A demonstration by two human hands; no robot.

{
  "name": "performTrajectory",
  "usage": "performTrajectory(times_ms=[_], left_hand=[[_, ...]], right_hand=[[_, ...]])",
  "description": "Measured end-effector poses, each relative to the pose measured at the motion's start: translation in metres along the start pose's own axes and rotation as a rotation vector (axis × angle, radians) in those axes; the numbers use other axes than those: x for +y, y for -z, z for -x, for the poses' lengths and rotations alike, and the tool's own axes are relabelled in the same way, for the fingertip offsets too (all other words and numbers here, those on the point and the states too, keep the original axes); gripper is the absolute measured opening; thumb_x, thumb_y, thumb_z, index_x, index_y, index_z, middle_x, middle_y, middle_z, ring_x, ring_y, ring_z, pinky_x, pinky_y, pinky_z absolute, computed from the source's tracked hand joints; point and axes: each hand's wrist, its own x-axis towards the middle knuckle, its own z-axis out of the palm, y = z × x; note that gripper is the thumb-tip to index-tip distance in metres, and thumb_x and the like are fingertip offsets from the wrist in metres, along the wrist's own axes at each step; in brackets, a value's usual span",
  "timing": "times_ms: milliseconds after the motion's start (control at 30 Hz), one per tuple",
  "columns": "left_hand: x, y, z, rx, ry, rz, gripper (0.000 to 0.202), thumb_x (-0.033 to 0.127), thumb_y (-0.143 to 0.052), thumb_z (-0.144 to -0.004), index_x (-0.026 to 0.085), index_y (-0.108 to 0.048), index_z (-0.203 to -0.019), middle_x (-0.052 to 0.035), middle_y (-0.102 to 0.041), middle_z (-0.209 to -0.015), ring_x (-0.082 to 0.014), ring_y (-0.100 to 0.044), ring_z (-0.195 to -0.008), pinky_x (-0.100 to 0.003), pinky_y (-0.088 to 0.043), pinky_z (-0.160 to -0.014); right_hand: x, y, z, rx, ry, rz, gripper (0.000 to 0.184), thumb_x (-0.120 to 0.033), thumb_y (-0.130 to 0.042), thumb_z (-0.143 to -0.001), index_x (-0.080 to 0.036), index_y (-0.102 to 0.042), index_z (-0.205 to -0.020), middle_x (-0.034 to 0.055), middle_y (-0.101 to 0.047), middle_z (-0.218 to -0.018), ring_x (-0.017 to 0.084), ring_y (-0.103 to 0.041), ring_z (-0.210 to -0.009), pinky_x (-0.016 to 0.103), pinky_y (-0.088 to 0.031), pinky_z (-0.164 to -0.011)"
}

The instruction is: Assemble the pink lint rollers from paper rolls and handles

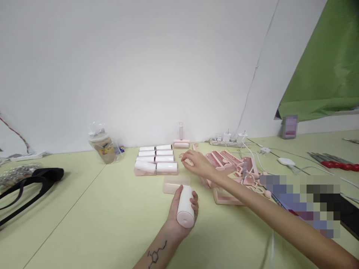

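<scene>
My left hand point(175, 215) is wrapped around a white cylinder point(185, 200) with a pale pink round end facing me. Just beyond it a translucent pink tray point(169, 185) lies on the table. My right hand point(195, 163) reaches forward over the table, its fingers bent down and close together beside small pink parts; whatever is between the fingertips is hidden. Left of that hand, several white cylinders point(166, 167) lie in two columns in a clear pinkish tray point(144, 172). To its right is a pile of pink plastic shells and ring-shaped pieces point(224, 158).
Against the wall stand a small pink bottle-shaped piece point(181, 131) and a power strip point(224, 142) with chargers and white cables. A bagged drink cup point(103, 147) is at the back left. Black straps point(42, 179) lie far left; red-handled tools point(339, 165) lie far right.
</scene>
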Motion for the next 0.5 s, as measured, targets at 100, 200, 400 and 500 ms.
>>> performTrajectory(times_ms=[100, 200, 400, 500], left_hand=[[0.001, -0.005, 0.004, -0.026, 0.043, 0.05, 0.035, 0.043, -0.035, -0.087, 0.011, -0.047, -0.078, -0.001, -0.055, -0.061, -0.0043, -0.049, -0.04, -0.012, -0.042, -0.038], [-0.001, -0.005, 0.004, -0.041, 0.042, 0.063, 0.036, 0.044, -0.034, -0.087, 0.011, -0.046, -0.079, -0.0015, -0.056, -0.061, -0.0046, -0.049, -0.039, -0.013, -0.041, -0.036], [-0.003, -0.003, 0.001, 0.036, -0.234, -0.043, 0.029, 0.04, -0.045, -0.083, 0.012, -0.048, -0.076, 0.0005, -0.053, -0.06, -0.0056, -0.048, -0.039, -0.015, -0.041, -0.034], [-0.004, -0.003, 0.002, 0.099, -0.375, -0.095, 0.027, 0.039, -0.05, -0.081, 0.013, -0.049, -0.073, 0.0009, -0.052, -0.06, -0.0052, -0.048, -0.04, -0.014, -0.041, -0.035]], right_hand=[[0.022, -0.016, -0.05, -0.009, -0.177, 0.058, 0.023, -0.027, -0.05, -0.084, -0.012, -0.055, -0.101, 0.0108, -0.05, -0.115, 0.023, -0.046, -0.108, 0.044, -0.034, -0.093], [0.033, -0.031, -0.069, -0.029, -0.283, 0.039, 0.029, -0.031, -0.051, -0.085, -0.013, -0.052, -0.108, 0.0075, -0.051, -0.114, 0.021, -0.05, -0.103, 0.044, -0.039, -0.088], [0.034, -0.021, -0.053, 0.031, -0.411, -0.225, 0.03, -0.036, -0.042, -0.088, -0.012, -0.05, -0.104, 0.0045, -0.059, -0.087, 0.012, -0.057, -0.071, 0.03, -0.047, -0.066], [0.023, -0.002, -0.024, 0.057, -0.392, -0.432, 0.035, -0.038, -0.028, -0.09, -0.013, -0.042, -0.11, 0.0008, -0.056, -0.069, 0.01, -0.053, -0.054, 0.023, -0.044, -0.052]])
